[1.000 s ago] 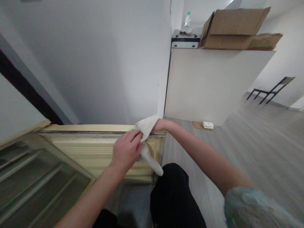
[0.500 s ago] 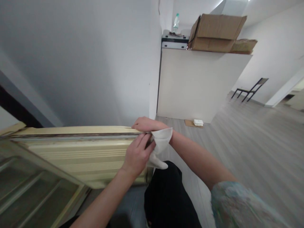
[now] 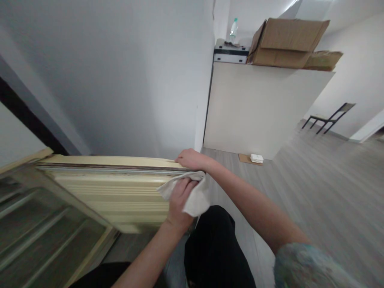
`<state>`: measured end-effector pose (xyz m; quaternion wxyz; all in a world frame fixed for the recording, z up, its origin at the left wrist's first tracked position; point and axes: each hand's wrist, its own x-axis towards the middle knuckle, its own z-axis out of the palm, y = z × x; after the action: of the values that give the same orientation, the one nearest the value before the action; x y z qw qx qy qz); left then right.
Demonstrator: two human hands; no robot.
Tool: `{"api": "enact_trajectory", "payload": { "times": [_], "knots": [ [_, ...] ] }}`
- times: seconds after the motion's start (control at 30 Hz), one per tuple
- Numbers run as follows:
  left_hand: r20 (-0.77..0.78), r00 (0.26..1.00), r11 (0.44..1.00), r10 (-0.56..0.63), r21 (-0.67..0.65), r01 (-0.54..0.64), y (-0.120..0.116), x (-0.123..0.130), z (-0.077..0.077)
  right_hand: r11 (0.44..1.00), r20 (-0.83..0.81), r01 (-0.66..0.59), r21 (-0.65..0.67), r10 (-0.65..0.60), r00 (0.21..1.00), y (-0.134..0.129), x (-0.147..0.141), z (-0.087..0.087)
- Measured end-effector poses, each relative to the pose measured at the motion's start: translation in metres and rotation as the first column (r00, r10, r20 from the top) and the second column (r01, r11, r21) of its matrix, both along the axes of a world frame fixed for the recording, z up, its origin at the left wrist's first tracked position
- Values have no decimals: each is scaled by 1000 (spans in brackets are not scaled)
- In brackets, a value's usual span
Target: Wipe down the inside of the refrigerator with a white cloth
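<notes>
An opened cream refrigerator door (image 3: 108, 196) stands across the left of the head view, its ribbed inner side towards me. A dark-stained gasket (image 3: 114, 168) runs along its upper edge. My left hand (image 3: 181, 200) is closed on a white cloth (image 3: 198, 198), pressing it to the door near the corner by the gasket. Parts of the left fingers are hidden in the cloth's folds. My right hand (image 3: 192, 159) grips the door's outer edge just above the cloth, its fingertips partly hidden.
The refrigerator's wire shelves (image 3: 39, 232) show at the lower left. A grey-white wall (image 3: 135, 80) rises behind the door. Cardboard boxes (image 3: 288, 44) and a plastic bottle (image 3: 233, 31) top a white partition (image 3: 255, 108). A chair (image 3: 330, 118) stands far right.
The cloth has spread out over the door's inner face around my left hand, which has shifted slightly right and down. My right hand stays on the door edge. The view has turned slightly left.
</notes>
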<state>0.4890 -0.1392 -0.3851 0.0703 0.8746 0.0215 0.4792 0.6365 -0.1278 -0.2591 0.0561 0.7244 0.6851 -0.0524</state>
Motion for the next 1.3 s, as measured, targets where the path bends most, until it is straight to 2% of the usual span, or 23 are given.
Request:
{"api": "enact_trajectory", "payload": {
  "times": [0.1,0.17,0.23,0.33,0.43,0.5,0.53,0.57,0.63,0.7,0.8,0.87,0.9,0.97,1.07,1.1,1.17,1.2,1.23,1.27,1.3],
  "knots": [
    [18,999,987,-36,159,33,-13,10,3,997,-52,74,-3,-74,996,-4,-3,2],
    [30,1000,978,-8,207,2,-3,1,6,995,-76,98,-9,-98,992,-5,-6,5],
    [38,997,980,60,187,-66,22,-19,6,995,-90,100,0,-99,991,-7,-7,6],
    [21,981,971,195,134,-196,77,-63,4,996,-68,88,10,-88,994,-7,-7,6],
    [-27,932,925,362,131,-356,133,-109,3,997,-9,82,3,-82,997,-5,-7,4],
    [-35,893,889,450,118,-443,155,-128,3,997,20,75,-6,-75,997,-3,-8,4],
    [-37,879,876,475,108,-469,158,-131,3,997,21,76,-8,-76,997,-1,-8,4],
    [-28,877,874,480,106,-475,156,-130,4,997,13,77,-11,-77,997,0,-8,4],
    [-6,904,898,427,123,-423,134,-113,7,995,-41,103,-15,-103,994,1,-9,6],
    [10,957,943,290,168,-287,95,-82,10,989,-126,148,-27,-150,981,1,-8,9],
    [43,993,987,109,113,-114,30,-31,15,982,-226,185,-38,-189,955,-2,-6,10],
    [51,998,991,47,125,-53,2,-5,19,981,-252,191,-21,-191,949,-3,-4,9],
    [63,998,989,27,142,-35,-5,4,22,980,-261,199,-6,-194,946,-3,-2,8],
    [104,995,985,13,169,-31,-5,13,29,976,-299,219,0,-209,931,0,3,4],
    [204,978,979,36,187,-75,17,16,40,966,-464,258,-30,-242,852,6,14,-3],
    [212,976,978,47,187,-88,25,16,43,962,-558,271,-26,-239,794,6,17,-5],
    [167,984,979,66,181,-96,36,16,48,941,-753,337,33,-198,627,-3,18,-5],
    [124,990,980,74,173,-95,38,17,50,916,-815,391,89,-159,557,-12,16,-4],
    [72,994,982,84,161,-94,38,17,50,872,-842,457,175,-109,529,-24,11,-2],
    [28,995,984,91,153,-95,37,17,51,809,-827,511,291,-56,559,-38,3,-1],
    [-3,995,985,96,145,-95,36,18,51,737,-765,520,433,-5,644,-53,-6,0]
  ]
}}
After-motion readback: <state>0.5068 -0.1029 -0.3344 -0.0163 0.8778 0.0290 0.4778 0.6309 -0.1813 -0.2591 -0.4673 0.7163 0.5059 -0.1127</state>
